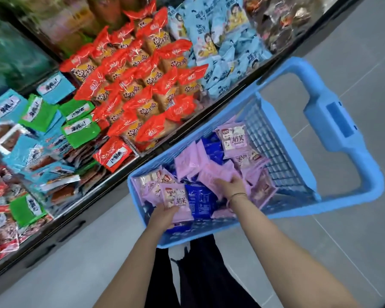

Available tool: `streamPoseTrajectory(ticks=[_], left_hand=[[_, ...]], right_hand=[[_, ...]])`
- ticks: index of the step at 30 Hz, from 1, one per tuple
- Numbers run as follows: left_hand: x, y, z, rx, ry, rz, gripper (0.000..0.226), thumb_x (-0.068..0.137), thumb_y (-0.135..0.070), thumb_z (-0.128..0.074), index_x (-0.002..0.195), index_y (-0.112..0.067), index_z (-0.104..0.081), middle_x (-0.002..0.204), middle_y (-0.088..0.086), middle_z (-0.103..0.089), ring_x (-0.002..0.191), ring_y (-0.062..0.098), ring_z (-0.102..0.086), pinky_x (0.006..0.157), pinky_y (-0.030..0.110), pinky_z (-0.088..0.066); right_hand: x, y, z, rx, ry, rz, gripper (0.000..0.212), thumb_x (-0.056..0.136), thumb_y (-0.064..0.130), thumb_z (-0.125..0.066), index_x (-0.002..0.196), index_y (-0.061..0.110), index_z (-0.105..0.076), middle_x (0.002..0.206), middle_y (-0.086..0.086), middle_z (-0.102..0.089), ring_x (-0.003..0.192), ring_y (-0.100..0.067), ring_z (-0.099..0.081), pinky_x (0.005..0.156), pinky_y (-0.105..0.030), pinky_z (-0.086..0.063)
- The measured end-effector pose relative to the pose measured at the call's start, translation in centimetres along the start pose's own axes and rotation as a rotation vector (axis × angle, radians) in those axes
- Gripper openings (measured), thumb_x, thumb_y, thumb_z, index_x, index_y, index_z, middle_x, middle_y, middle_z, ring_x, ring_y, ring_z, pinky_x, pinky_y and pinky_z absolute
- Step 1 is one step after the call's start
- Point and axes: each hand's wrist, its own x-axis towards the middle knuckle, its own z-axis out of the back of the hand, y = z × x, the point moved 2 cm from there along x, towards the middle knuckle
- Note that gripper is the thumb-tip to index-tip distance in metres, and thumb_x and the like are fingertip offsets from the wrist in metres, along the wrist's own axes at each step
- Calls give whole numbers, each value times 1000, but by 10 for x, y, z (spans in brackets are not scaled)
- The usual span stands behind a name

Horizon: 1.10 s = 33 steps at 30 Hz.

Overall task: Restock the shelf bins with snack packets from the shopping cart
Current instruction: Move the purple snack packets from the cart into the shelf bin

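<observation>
Shelf bins [60, 232] at left, heaped: green packets [39, 113], red packets [142, 85], pale blue packets [220, 52] further along. Blue cart [353, 200] just beside shelf front, part-filled. Left hand [162, 215] inside cart's near end, fingers and thumb pinching pink packet [178, 201] (printed face up). Dark blue packet [200, 201] between hands. Right hand [230, 186], thin bangle at wrist, fingers curled round pink heap [209, 172] mid-cart.

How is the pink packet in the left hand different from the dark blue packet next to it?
The pink packet shows pictured snack pieces; the dark blue packet shows only white lettering. The left hand grips the pink packet; the blue one lies free. Both are in the blue cart.
</observation>
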Motion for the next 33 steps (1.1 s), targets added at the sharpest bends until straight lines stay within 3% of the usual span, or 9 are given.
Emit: streamPoseTrajectory(ticks=[3,6,11,15,18,21,25,28,33], left_hand=[[-11,-3,10,-233,22,-10,40,93,-15,-58,132,-9,-49,132,14,-56,114,31,-58,91,44,-52],[-32,-10,16,-392,105,-31,26,96,-10,-51,121,-16,-51,126,9,-60,109,27,-61,76,37,-55],[-66,-19,14,-418,209,-61,40,96,-17,-51,134,-13,-41,121,15,-60,90,24,-61,61,30,-51],[-79,-20,12,-534,271,-44,51,95,-56,-37,122,-18,-60,111,12,-71,102,31,-66,87,45,-54],[-83,-16,15,-527,293,-84,52,87,-51,-57,129,-19,-53,119,14,-66,105,32,-66,86,46,-55],[-84,-13,16,-527,295,-89,61,85,-29,-69,138,-17,-42,124,15,-62,106,32,-65,87,46,-55],[-86,-18,13,-577,330,-139,41,87,-24,-67,125,-27,-53,123,5,-65,110,26,-64,97,49,-50],[-87,-20,9,-572,306,-194,44,85,-21,-69,126,-21,-53,118,4,-69,107,24,-66,99,47,-49],[-87,-25,11,-435,271,-242,73,66,-29,-85,129,-18,-50,117,2,-68,107,21,-65,101,46,-48]], right_hand=[[-25,6,14,92,-35,164,13,82,15,-63,83,11,-51,77,-6,-53,75,-17,-44,63,-17,-41],[-67,6,25,103,-96,443,30,74,19,-67,71,22,-37,64,6,-40,56,-6,-36,50,-7,-33],[-127,-10,9,-280,24,836,26,67,-7,-67,86,9,-57,103,-4,-61,93,-20,-58,82,-24,-44],[-149,-23,-7,-477,133,972,32,60,-3,-60,91,4,-61,122,-11,-56,114,-28,-53,102,-22,-33],[-157,-27,-11,-438,208,995,40,70,10,-61,109,7,-63,130,-5,-51,125,-16,-44,109,-20,-29],[-157,-24,-7,-201,248,877,39,72,11,-58,110,10,-64,128,1,-51,124,-6,-45,106,-15,-31],[-137,-21,-1,148,68,440,36,83,0,-65,117,5,-53,122,-10,-53,108,-16,-52,89,-18,-45],[-131,-21,-10,433,273,38,36,90,14,-59,125,15,-50,120,-7,-59,100,-19,-57,82,-28,-45],[-126,-19,-17,330,382,103,19,96,21,-50,99,32,-65,94,9,-72,92,-13,-67,87,-36,-53]])
